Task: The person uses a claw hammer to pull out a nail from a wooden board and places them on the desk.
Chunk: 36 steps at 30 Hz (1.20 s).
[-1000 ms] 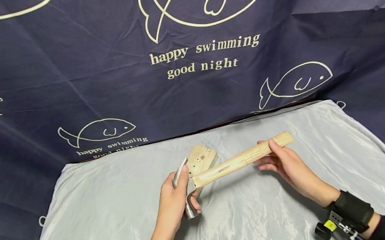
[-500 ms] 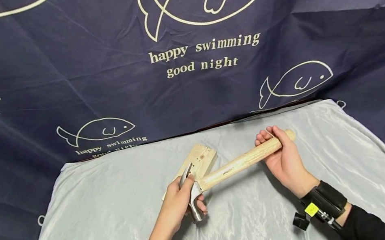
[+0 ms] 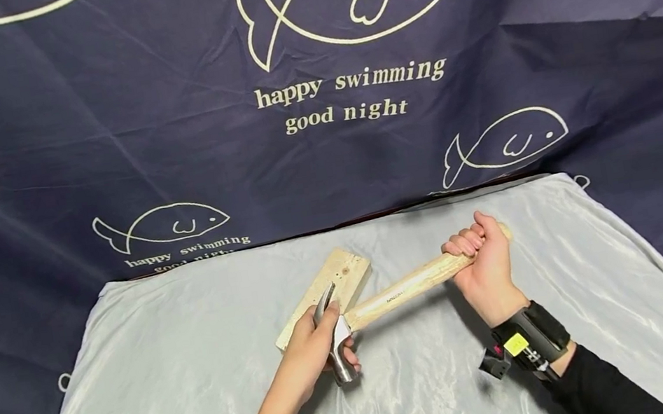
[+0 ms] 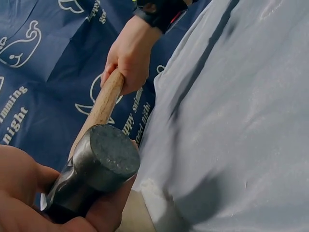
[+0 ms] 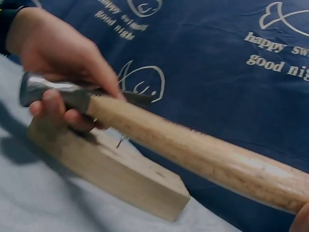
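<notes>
A claw hammer [image 3: 407,290] with a pale wooden handle is held above the cloth by both hands. My left hand [image 3: 308,346] grips its metal head, thumb on top near the claw. In the left wrist view the round striking face [image 4: 116,151] points toward the camera. Around the far end of the handle, the fingers of my right hand [image 3: 487,273] are curled. Beneath the hammer head lies a wooden block [image 3: 349,274] with several small dark holes in its top. A thin nail [image 5: 120,141] stands tilted on the block in the right wrist view.
A pale grey satin cloth [image 3: 157,373] covers the table. Behind it hangs a dark blue curtain [image 3: 326,165] with fish drawings and white lettering. Black straps with small devices sit on both wrists, such as the right wrist strap [image 3: 540,333].
The right hand has turned and its fingers have closed round the handle's end, where before it only held it lightly. The hammer head has shifted slightly right and toward the person, with the left hand still gripping it.
</notes>
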Each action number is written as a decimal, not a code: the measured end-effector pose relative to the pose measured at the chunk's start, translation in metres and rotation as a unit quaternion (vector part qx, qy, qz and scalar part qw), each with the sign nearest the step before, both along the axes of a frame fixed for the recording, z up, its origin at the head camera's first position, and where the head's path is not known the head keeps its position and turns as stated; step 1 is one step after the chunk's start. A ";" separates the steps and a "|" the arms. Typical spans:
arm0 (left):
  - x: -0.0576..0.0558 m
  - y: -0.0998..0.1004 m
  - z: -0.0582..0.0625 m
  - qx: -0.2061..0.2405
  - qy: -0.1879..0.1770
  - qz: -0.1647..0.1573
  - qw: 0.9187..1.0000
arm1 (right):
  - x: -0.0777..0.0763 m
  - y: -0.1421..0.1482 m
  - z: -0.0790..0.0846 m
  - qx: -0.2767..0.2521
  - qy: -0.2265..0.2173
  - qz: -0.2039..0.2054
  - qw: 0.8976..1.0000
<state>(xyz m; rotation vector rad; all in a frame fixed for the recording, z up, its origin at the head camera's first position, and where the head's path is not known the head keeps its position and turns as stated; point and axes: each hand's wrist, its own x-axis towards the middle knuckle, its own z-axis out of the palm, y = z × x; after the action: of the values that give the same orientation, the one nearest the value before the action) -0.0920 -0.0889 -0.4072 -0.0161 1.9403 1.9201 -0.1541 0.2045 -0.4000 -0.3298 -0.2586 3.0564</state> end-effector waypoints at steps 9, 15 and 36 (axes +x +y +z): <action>-0.006 0.004 0.006 -0.009 0.005 -0.042 0.999 | 0.006 0.010 0.015 -0.021 -0.024 -0.020 0.999; -0.011 -0.004 0.012 -0.098 0.041 -0.078 0.991 | 0.011 0.012 0.027 -0.009 -0.022 -0.017 1.000; -0.020 -0.062 0.029 -0.376 0.180 0.008 0.909 | 0.019 0.002 0.051 0.092 0.037 -0.019 0.995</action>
<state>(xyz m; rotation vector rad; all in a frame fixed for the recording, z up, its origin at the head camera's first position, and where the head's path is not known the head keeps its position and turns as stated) -0.1117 -0.1510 -0.3781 0.1110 2.8206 1.1162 -0.1346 0.2069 -0.3492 -0.2071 -0.5203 2.9701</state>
